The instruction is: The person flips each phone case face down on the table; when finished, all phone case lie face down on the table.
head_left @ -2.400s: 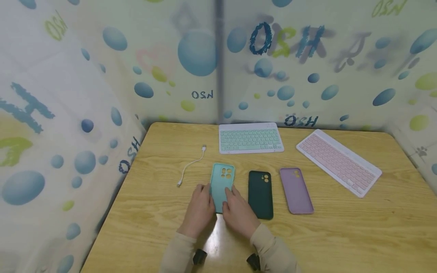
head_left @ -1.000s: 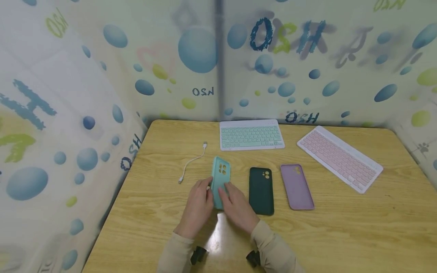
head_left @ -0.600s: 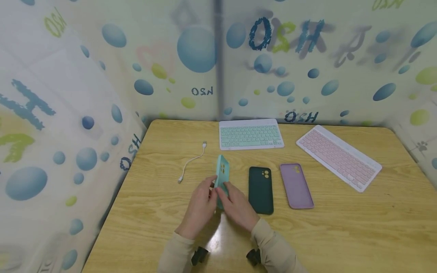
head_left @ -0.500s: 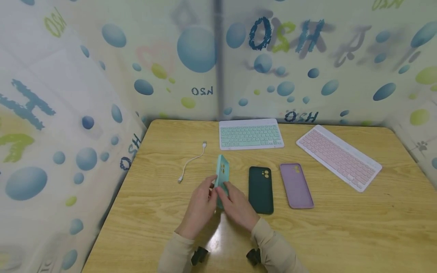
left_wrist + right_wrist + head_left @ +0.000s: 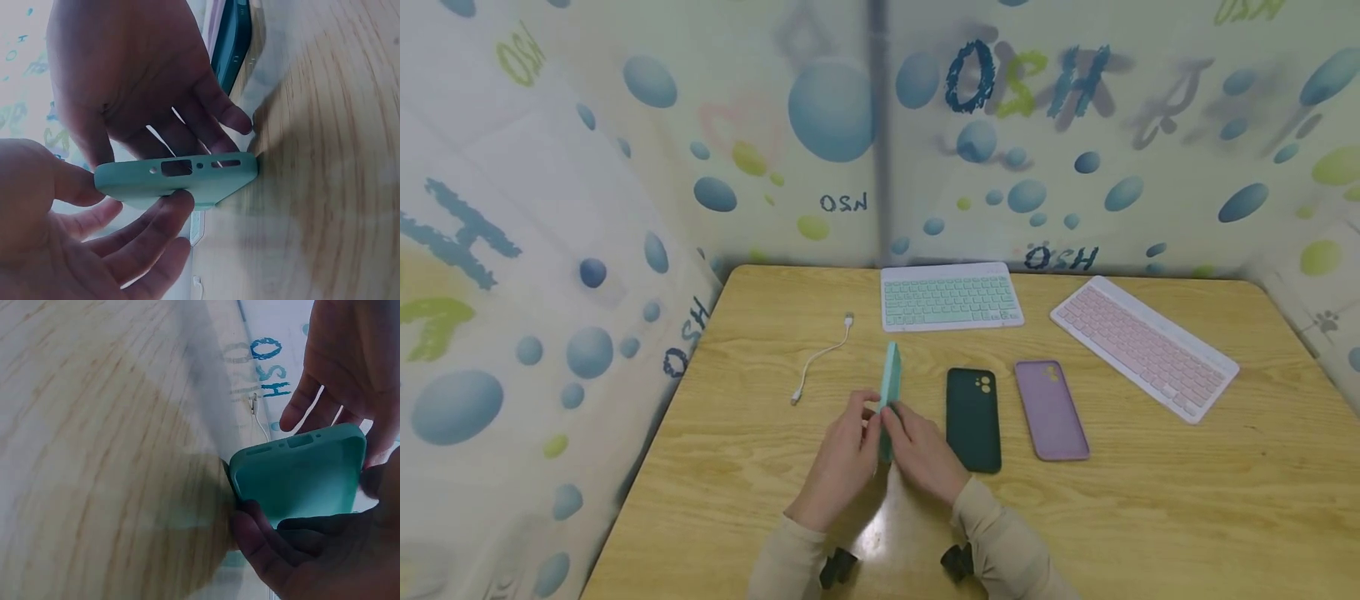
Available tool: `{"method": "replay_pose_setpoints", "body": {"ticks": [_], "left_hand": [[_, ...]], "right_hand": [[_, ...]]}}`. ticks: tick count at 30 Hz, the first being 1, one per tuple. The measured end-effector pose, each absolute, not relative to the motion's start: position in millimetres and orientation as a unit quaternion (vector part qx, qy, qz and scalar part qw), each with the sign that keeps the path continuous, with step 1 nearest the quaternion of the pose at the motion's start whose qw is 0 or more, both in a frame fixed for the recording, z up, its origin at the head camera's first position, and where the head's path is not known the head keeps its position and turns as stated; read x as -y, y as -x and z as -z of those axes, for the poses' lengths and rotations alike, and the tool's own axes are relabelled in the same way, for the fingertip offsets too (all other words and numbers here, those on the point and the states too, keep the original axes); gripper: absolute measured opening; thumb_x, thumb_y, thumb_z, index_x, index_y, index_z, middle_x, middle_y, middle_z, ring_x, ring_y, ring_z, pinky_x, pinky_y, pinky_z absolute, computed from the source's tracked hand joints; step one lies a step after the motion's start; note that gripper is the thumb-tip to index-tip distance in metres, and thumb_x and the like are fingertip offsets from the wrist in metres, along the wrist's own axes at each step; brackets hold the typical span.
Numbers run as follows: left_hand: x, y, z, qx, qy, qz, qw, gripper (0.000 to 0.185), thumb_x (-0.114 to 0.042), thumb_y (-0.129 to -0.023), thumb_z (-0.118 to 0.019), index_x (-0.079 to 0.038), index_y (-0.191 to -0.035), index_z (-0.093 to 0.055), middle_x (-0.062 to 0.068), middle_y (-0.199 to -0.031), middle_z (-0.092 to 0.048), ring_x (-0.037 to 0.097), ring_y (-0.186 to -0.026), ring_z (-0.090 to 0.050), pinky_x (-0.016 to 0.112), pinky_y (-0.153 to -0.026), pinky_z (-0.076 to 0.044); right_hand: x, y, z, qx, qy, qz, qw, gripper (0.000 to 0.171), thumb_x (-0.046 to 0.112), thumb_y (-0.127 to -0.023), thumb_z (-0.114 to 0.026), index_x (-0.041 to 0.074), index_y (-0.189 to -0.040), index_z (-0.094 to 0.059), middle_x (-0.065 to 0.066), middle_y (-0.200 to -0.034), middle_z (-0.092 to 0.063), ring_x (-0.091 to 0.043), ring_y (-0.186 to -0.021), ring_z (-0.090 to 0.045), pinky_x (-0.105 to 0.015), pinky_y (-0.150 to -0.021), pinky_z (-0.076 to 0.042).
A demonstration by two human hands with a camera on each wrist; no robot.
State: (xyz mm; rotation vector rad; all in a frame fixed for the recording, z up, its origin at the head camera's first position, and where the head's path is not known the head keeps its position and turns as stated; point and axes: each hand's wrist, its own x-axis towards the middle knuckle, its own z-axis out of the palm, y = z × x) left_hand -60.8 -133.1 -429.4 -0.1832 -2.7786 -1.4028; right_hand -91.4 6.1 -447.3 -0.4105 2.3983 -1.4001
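Observation:
A mint-green phone case [image 5: 891, 375] stands on its long edge between my two hands, seen nearly edge-on in the head view. My left hand [image 5: 838, 458] pinches it, thumb at the upper edge and fingertips on its outer back. From the other side my right hand [image 5: 927, 457] holds it, with fingers reaching into the hollow inside. The left wrist view shows the end of the case [image 5: 134, 181] with its port cutouts, low over the wood. In the right wrist view the hollow inside of the case [image 5: 306, 478] looks vacant.
A dark green phone case [image 5: 973, 421] and a purple one [image 5: 1052, 410] lie right of my hands. Behind are a mint-keyed keyboard [image 5: 951, 298] and a pink-keyed keyboard [image 5: 1142, 348]. A short white cable [image 5: 820, 354] lies left on the wooden table [image 5: 715, 467]. Patterned walls enclose the back.
The mint-green phone case has turned from lying with its face upward to standing on its long edge. Both hands have shifted slightly along with it. The other things have stayed put.

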Motion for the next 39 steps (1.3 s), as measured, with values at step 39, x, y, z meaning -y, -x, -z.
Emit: {"method": "replay_pose_setpoints", "body": {"ticks": [39], "left_hand": [[131.3, 65.9, 439.3, 0.903, 0.05, 0.42, -0.082, 0.046, -0.013, -0.103, -0.043, 0.007, -0.145, -0.04, 0.024, -0.139, -0.054, 0.024, -0.104, -0.061, 0.04, -0.088, -0.054]], "right_hand": [[-11.3, 88.7, 448.9, -0.805, 0.137, 0.549, 0.181, 0.044, 0.037, -0.109, -0.029, 0.005, -0.129, -0.051, -0.009, -0.101, -0.06, -0.018, -0.082, -0.06, -0.03, -0.071, -0.052]]}}
